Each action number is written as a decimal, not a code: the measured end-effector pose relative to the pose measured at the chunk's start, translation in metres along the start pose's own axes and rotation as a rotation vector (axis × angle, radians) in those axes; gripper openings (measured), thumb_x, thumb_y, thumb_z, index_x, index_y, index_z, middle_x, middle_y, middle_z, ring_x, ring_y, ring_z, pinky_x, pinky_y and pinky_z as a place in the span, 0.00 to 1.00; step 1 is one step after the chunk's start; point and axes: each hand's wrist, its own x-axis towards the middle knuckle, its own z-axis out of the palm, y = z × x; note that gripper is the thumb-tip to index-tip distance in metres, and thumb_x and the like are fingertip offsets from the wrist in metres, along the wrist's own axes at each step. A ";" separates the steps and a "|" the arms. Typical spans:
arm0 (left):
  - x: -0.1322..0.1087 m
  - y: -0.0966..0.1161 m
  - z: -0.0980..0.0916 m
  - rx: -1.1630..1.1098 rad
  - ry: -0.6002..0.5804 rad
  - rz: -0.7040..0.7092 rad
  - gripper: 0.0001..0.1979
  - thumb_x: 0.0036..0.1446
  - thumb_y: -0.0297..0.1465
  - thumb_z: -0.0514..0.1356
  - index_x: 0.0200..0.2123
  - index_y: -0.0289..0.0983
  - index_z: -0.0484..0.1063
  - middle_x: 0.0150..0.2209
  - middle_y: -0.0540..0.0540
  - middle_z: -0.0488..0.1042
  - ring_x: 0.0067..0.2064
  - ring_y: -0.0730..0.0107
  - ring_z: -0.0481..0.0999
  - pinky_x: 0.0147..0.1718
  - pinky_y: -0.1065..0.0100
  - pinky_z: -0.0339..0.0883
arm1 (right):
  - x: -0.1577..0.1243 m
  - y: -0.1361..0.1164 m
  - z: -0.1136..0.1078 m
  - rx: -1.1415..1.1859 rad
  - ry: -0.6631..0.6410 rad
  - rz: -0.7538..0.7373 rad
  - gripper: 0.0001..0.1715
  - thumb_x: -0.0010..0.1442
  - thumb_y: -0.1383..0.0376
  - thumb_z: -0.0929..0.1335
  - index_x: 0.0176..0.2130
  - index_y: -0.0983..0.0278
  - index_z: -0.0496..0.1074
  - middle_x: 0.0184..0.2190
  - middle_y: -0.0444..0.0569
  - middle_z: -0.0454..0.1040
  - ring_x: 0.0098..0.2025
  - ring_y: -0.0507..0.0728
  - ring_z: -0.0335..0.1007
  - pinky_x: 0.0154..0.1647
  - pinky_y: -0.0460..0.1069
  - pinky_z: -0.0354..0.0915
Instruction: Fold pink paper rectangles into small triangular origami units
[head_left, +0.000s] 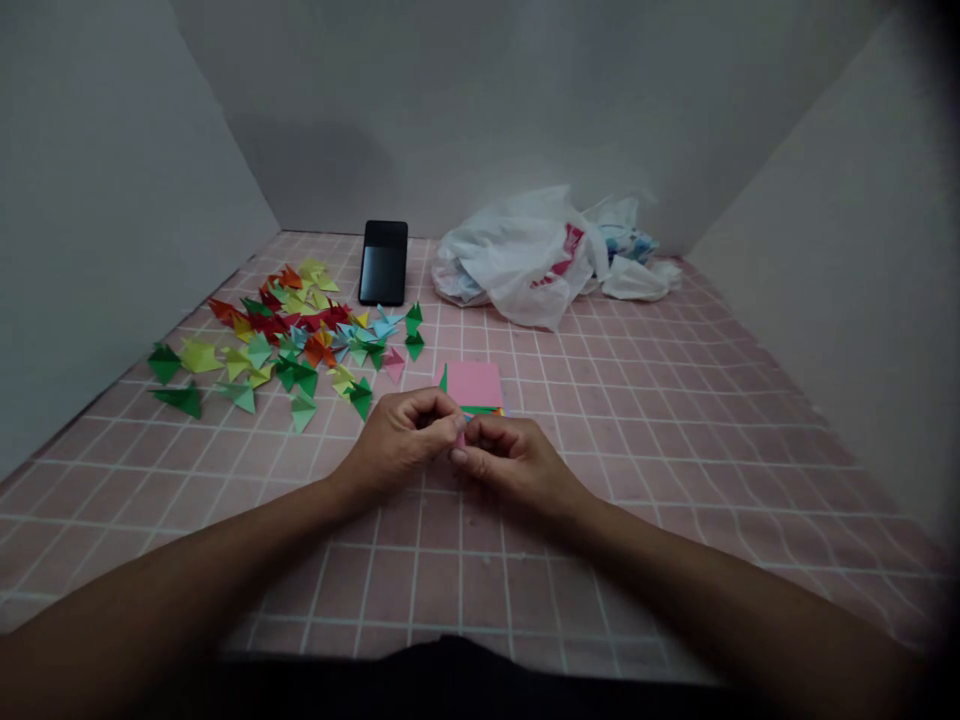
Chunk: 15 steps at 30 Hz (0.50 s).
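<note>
My left hand [405, 435] and my right hand [510, 460] meet at the middle of the pink gridded mat [637, 430], fingers curled and pinched together on a small pink folded paper [460, 437] that mostly hides between the fingertips. Just beyond the hands lies a stack of coloured paper squares [474, 386] with a pink sheet on top. A spread of several folded paper triangles [292, 335] in red, green, yellow, orange and blue lies to the far left of my left hand.
A black phone [384, 262] lies face up at the back, near the pile. White plastic bags [525, 255] sit crumpled at the back right. Grey walls [112, 200] enclose the mat on three sides.
</note>
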 end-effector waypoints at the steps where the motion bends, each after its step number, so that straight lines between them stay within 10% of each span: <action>1: -0.001 0.000 0.001 -0.002 0.008 -0.004 0.08 0.53 0.31 0.60 0.24 0.35 0.71 0.23 0.53 0.69 0.26 0.76 0.65 0.26 0.74 0.58 | -0.001 0.000 0.001 -0.003 0.009 0.000 0.19 0.60 0.56 0.72 0.24 0.63 0.66 0.18 0.40 0.67 0.19 0.47 0.61 0.19 0.44 0.56; 15: 0.000 -0.007 0.004 -0.118 -0.035 -0.095 0.22 0.61 0.46 0.59 0.22 0.35 0.68 0.19 0.52 0.67 0.22 0.76 0.67 0.24 0.73 0.61 | -0.005 0.004 0.005 0.356 -0.018 0.117 0.16 0.60 0.55 0.72 0.28 0.64 0.72 0.19 0.42 0.73 0.16 0.47 0.66 0.17 0.43 0.61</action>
